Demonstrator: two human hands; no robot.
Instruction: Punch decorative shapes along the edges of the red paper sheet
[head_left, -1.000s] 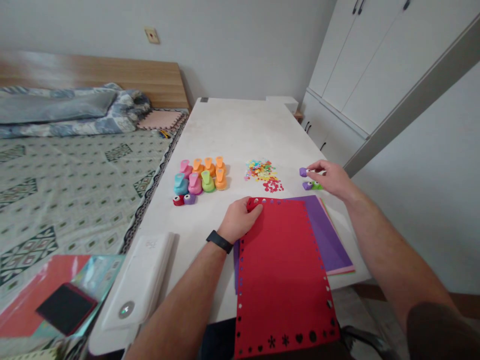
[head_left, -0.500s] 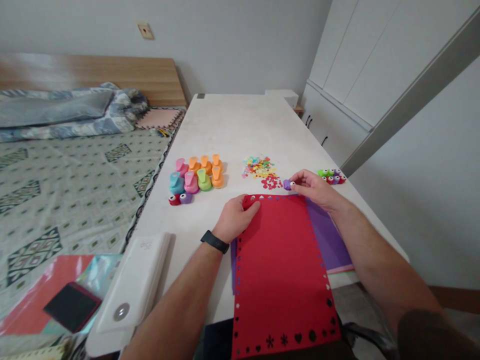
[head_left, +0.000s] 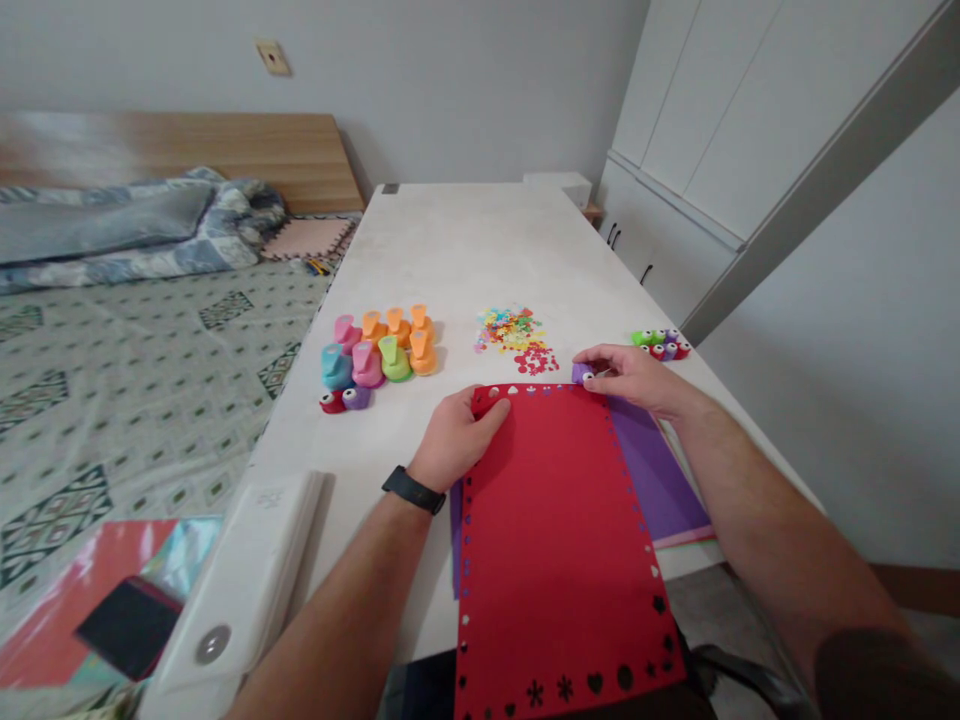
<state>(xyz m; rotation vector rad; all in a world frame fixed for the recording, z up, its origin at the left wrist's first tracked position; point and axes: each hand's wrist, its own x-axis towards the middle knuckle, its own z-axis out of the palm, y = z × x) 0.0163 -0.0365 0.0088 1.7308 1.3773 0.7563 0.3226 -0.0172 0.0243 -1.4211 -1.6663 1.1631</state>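
Observation:
A red foam sheet [head_left: 559, 540] with punched shapes along its edges lies on the white table [head_left: 465, 260], overhanging the near edge. My left hand [head_left: 454, 438] presses its top left corner flat. My right hand [head_left: 637, 378] holds a small purple punch [head_left: 581, 373] at the sheet's top right corner. Purple and pink sheets [head_left: 660, 480] lie under the red one.
A cluster of larger coloured punches [head_left: 379, 350] stands left of centre, with two small ones [head_left: 343, 400] in front. A pile of punched confetti [head_left: 517, 340] lies mid-table. Several small punches [head_left: 661, 344] sit near the right edge. A white box [head_left: 240, 580] is near left; a bed lies beyond.
My right hand picked a purple punch from the group at the right and carried it left to the red sheet's top right corner. My left hand stayed on the sheet.

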